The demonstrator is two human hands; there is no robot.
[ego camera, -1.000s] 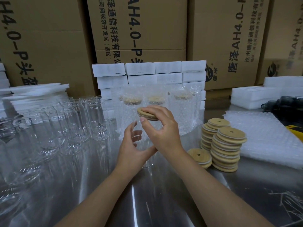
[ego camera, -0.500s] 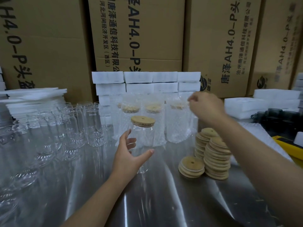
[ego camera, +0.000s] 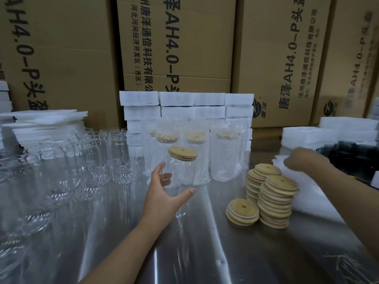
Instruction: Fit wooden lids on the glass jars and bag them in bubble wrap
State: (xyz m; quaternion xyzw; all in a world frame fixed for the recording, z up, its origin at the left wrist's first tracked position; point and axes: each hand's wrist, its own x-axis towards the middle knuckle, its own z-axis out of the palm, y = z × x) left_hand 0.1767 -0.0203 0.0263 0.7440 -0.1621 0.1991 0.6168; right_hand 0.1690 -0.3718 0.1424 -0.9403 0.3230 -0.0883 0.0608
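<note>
- Head view: the left hand (ego camera: 164, 193) curls fingers and thumb round the upright glass jar (ego camera: 181, 173); its wooden lid (ego camera: 183, 153) sits on top, above the grip.
- The right hand (ego camera: 301, 160), blurred, hovers over the bubble wrap (ego camera: 311, 193); its grip cannot be told.

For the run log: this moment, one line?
left hand: holds glass jar | wooden lid: on jar | right hand: over bubble wrap, grip blurred
</note>
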